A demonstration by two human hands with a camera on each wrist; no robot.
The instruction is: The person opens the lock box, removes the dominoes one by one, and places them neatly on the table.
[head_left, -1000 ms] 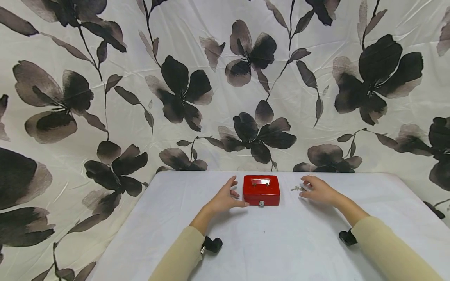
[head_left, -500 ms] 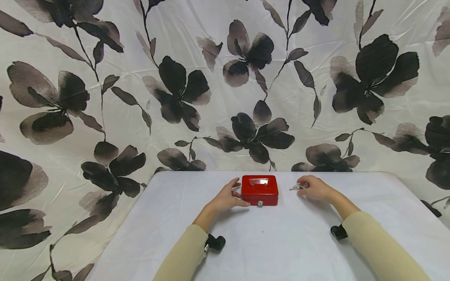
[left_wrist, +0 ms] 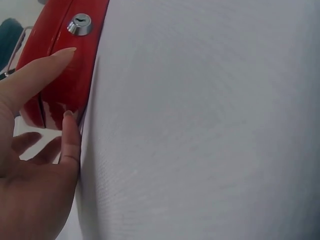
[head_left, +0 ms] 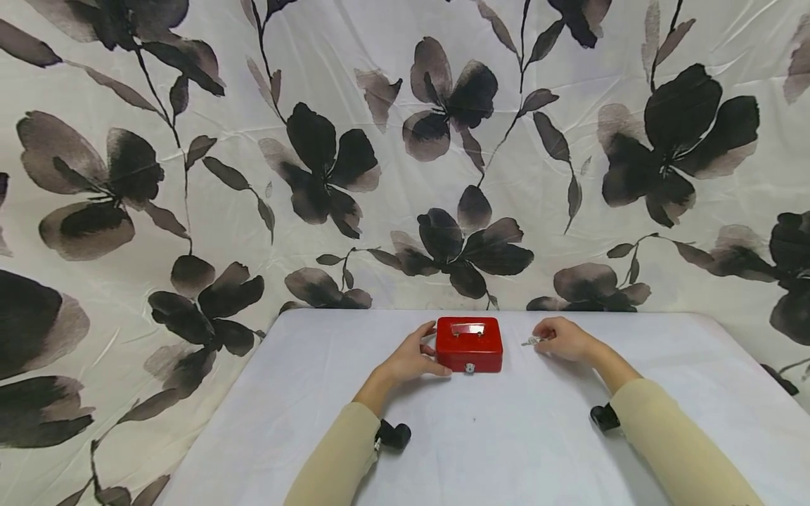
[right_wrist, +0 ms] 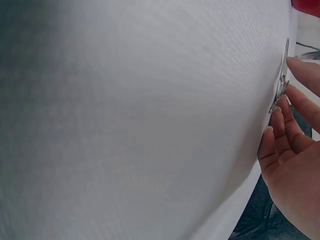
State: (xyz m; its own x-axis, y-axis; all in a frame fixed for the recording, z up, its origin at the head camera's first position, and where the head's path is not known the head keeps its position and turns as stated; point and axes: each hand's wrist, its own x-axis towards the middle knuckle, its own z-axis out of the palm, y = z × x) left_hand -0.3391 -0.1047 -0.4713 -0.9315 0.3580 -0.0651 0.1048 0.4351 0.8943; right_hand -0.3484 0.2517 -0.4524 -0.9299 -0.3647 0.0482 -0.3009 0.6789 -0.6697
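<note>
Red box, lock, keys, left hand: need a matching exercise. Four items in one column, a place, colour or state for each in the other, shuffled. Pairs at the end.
Column 1
1. Box
2. Lock
3. Keys
4. Left hand

Column 2
A. At the right hand's fingertips
B. At one end of the box, thumb across its front
C. Red, lid shut
D. Round and silver, with a keyhole

Pairs
1-C
2-D
3-A
4-B
</note>
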